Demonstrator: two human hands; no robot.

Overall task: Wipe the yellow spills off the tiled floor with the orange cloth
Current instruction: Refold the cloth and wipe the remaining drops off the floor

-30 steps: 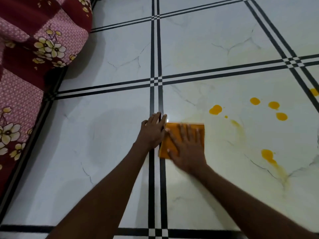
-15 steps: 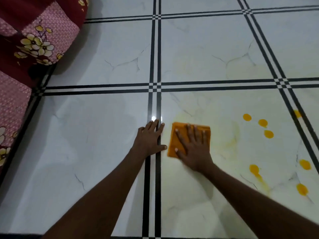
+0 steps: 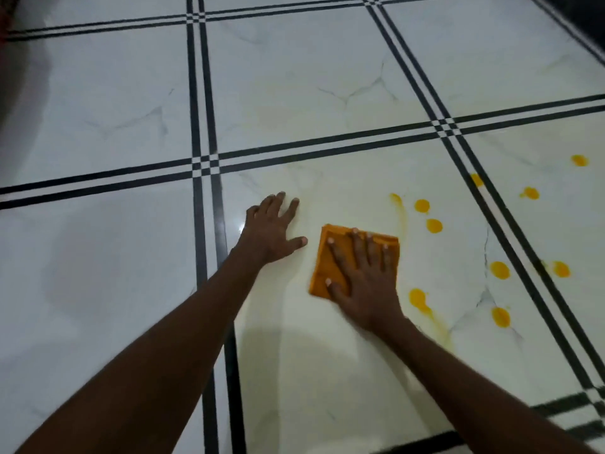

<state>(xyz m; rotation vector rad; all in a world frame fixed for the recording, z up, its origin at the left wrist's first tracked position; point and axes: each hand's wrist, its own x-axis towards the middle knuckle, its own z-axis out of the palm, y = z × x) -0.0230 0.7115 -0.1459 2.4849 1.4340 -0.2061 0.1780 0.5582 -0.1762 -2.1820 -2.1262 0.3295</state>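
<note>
Right hand (image 3: 363, 283) is lying flat on the folded orange cloth (image 3: 330, 260), grip spread wide and pressing it onto the tiled floor (image 3: 294, 93) near frame centre. Left hand (image 3: 271, 231) is resting palm-down on bare tile just beside the cloth at its 9 o'clock, grip spread, holding nothing. Yellow spills (image 3: 499, 269) are sitting from 1 to 5 o'clock of the cloth, nearest drop (image 3: 416, 295) close to the right wrist, with a smeared streak (image 3: 400, 213) at 1 o'clock.

I see the right hand (image 3: 366, 283) pressed flat on the cloth (image 3: 327, 267), the left hand (image 3: 271, 234) flat on the floor (image 3: 327, 371) beside it, yellow spills (image 3: 422, 205) just right.
</note>
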